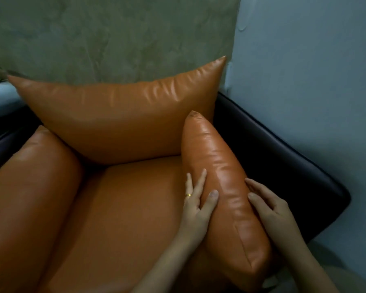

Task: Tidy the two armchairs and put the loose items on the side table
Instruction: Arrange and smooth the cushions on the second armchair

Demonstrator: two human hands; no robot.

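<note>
Side cushion (pixel 222 182): glossy orange leather-look, tapered, creased, on edge at centre right against the armchair's (pixel 279 157) smooth dark arm. Left hand (pixel 195 203) and right hand (pixel 269 205) sandwich it, fingers near straight and pressing. Plump back cushion (pixel 118 115) upper centre.

A mottled grey-green wall (pixel 114 28) stands behind. A pale blue wall (pixel 304 60) meets it on the right. Light is dim.
</note>
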